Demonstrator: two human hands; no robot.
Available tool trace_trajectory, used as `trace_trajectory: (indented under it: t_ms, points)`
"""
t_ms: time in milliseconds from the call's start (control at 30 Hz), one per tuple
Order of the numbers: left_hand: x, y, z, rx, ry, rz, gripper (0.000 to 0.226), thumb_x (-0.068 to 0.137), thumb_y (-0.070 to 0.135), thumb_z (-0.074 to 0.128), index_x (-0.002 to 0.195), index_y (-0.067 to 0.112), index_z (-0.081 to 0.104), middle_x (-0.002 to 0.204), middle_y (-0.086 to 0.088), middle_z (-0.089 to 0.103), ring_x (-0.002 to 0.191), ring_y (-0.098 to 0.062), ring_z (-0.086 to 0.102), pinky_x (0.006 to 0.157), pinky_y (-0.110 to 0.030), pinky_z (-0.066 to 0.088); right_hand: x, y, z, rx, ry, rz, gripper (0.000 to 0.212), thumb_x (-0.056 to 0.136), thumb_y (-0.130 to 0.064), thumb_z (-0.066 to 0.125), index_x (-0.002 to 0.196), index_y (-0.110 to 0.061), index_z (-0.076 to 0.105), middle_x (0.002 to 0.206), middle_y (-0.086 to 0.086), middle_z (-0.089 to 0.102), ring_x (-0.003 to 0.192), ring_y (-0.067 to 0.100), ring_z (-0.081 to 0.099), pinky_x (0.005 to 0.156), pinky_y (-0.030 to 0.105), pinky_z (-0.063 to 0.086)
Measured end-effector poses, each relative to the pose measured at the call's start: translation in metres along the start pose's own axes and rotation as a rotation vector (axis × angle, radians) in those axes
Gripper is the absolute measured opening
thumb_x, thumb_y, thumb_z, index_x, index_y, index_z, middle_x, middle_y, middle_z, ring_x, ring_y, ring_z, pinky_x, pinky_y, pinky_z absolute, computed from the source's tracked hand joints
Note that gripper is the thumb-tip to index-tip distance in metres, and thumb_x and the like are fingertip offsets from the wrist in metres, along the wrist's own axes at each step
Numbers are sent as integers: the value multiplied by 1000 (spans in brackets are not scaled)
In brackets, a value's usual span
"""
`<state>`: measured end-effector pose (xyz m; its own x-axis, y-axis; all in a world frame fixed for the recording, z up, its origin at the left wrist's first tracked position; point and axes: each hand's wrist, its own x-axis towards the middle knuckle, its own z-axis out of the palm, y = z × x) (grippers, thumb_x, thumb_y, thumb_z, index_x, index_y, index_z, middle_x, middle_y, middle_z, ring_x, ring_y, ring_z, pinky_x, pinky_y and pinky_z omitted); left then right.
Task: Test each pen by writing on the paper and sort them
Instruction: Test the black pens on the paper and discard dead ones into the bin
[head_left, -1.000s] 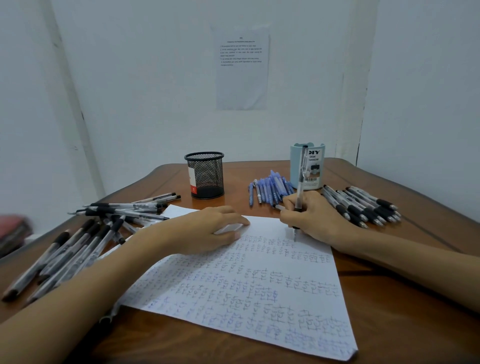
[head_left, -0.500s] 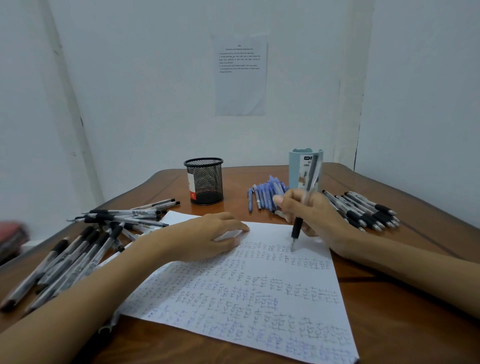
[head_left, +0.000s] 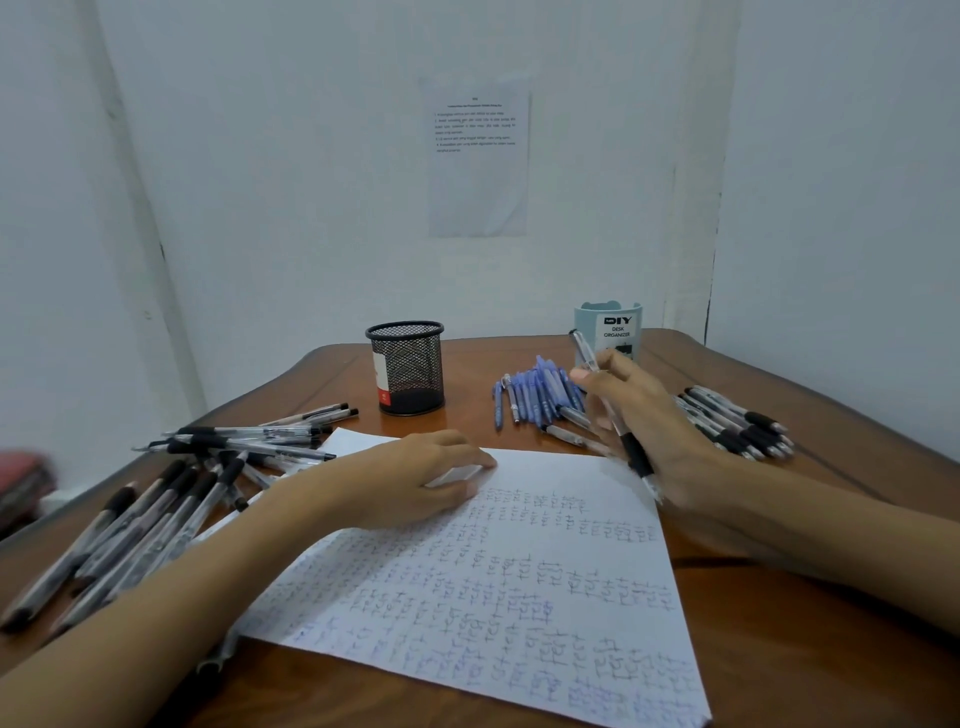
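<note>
At the right fingers: the right fingers (head_left: 631, 387) are loosely curled round one clear pen (head_left: 626, 435) with a black grip, thumb on the barrel up near the tail end. So the right hand (head_left: 660, 436) is gripping it, not hanging free.
Pen axis: runs far-left to near-right, tail up by the desk organizer (head_left: 609, 325), tip down at the top right edge of the paper (head_left: 519, 571). Can't tell if the tip is actually touching the sheet.
Where it goes, imo: the row of black-grip pens (head_left: 737, 421) sits just right of that hand, partly hidden behind it, lying at roughly the same slant. So it'd be a short swing to the right with barely any turning. The blue pens (head_left: 535, 395) are just on the hand's left, wrong sort by the look of it.
Nearer hand: the right one, easily. The other is across the sheet.
Left hand: the left hand (head_left: 405, 478) rests palm-down on the top of the paper, fingers fairly straight, pinning it, holding nothing.
Further out: a big heap of pens (head_left: 171, 488) on the left of the worktop (head_left: 805, 649), probably the to-do pile, plus a black mesh cup (head_left: 405, 369) at the back.
</note>
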<state>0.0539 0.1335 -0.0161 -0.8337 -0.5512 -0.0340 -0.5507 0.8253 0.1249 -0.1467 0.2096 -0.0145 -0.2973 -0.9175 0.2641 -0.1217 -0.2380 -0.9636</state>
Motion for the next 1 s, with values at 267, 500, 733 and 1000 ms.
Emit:
trace_trajectory:
  t_ms: [267,500,733,1000]
  points:
    - [-1,0,0,3,4,5,41,99,34,36,140,31,36,141,10,37,124,-7,40,103,-20,32,-3,-5,-1,-47,-112,-25,24,100,-29,39,104,-11,55,39,-4,32,32,6,23,31,17,21]
    - [0,0,0,2,-1,2,41,99,34,36,140,31,35,141,10,36,124,-7,39,104,-22,32,-4,-2,2,-58,-255,20,33,103,-28,26,104,-17,57,39,-3,31,32,6,19,34,14,16]
    - [1,-2,1,6,3,6,42,99,34,37,140,31,35,141,10,36,125,-6,39,104,-21,32,-4,3,2,-190,-262,-79,31,103,-22,28,116,-11,54,38,-6,33,32,4,22,32,16,19]
    - [4,-6,3,15,28,19,41,98,36,38,139,33,36,141,12,37,124,-5,38,102,-18,30,27,-1,-43,-922,-28,-141,32,94,-19,51,126,-15,53,107,3,61,94,27,61,74,34,48]
